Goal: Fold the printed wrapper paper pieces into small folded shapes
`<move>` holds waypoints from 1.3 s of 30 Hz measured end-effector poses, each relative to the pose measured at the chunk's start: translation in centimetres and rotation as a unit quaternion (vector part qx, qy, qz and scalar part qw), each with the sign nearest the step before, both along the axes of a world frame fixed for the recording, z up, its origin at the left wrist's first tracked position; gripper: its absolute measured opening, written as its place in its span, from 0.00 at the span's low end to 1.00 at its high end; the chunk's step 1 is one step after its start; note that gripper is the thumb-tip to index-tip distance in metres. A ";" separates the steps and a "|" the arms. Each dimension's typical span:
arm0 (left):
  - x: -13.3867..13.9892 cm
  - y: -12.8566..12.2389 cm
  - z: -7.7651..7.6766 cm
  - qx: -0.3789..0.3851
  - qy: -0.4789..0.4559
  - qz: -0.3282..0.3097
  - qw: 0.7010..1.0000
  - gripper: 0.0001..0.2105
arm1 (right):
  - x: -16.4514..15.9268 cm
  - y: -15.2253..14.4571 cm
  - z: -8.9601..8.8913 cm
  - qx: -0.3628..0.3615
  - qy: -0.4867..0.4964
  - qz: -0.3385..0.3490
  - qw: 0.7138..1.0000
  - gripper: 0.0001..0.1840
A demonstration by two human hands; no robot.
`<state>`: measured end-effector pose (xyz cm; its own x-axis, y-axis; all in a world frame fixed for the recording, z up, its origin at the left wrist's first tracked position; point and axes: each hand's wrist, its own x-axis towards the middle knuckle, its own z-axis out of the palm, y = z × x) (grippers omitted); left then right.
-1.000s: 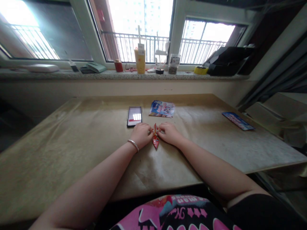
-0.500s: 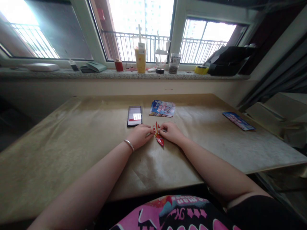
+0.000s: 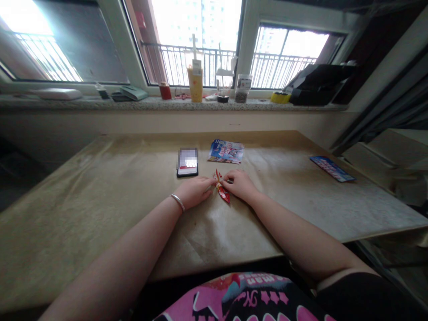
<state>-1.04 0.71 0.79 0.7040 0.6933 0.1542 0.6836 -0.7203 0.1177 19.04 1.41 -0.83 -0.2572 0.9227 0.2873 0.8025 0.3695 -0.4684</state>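
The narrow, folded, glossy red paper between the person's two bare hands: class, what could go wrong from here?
The narrow, folded, glossy red paper might crease or tear, as the left hand and the right hand both crowd its upper part. The flat black rectangular phone lies just beyond the left hand, so a forward slide might nudge it.

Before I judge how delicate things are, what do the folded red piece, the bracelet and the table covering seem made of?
Red piece: likely glossy printed paper, perhaps film; folded edges and bright glints.
Bracelet: probably polished metal, from its silvery shine.
Table covering: smooth, tan, maybe vinyl; soft sheen and wrinkles.
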 end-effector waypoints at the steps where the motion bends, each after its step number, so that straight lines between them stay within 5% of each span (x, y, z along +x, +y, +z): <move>1: -0.1 0.1 -0.1 0.002 -0.007 -0.005 1.000 0.16 | 0.0 0.0 0.1 -0.005 -0.005 -0.007 1.000 0.10; 10: -0.1 -0.1 -0.6 0.041 -0.035 -0.067 0.996 0.16 | -0.2 -0.4 0.8 -0.020 -0.049 -0.056 0.997 0.09; 25: 1.0 -1.2 -1.0 0.052 -0.034 -0.013 0.998 0.17 | -0.1 -0.2 0.6 -0.013 -0.067 -0.094 0.993 0.09; 39: 1.1 -1.3 -0.8 0.048 -0.031 -0.003 0.998 0.17 | 0.6 -0.1 0.3 0.019 -0.040 -0.046 0.998 0.08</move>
<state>0.06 -0.57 -0.04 0.6947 0.6697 0.2625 0.6736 -0.7337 0.0893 19.60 1.35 -0.55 -0.1949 0.9324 0.3044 0.8684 0.3083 -0.3883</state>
